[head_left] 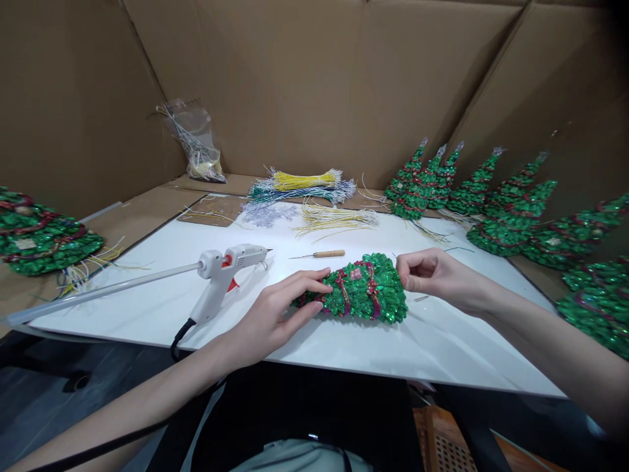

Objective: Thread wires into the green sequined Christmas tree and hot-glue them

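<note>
A small green tinsel Christmas tree (361, 288) with red garland and a pink square ornament lies on its side on the white board. Its narrow end points left and its wide base points right. My left hand (278, 308) grips the narrow end between thumb and fingers, covering the tip. At the base edge is my right hand (437, 278), its fingers closed in a pinch. Thin wire ends show around that hand, but what sits between its fingertips is hidden. Behind the tree lies a wooden-handled awl (329, 254).
A white hot glue gun (211, 295) with a long glue stick stands left, its cord hanging over the front edge. Wire bundles (304, 180) and loose yellow wires (337, 219) lie behind. Finished-looking trees (508, 219) line the right; another tree (42, 233) is left. Cardboard walls (295, 85) enclose the table.
</note>
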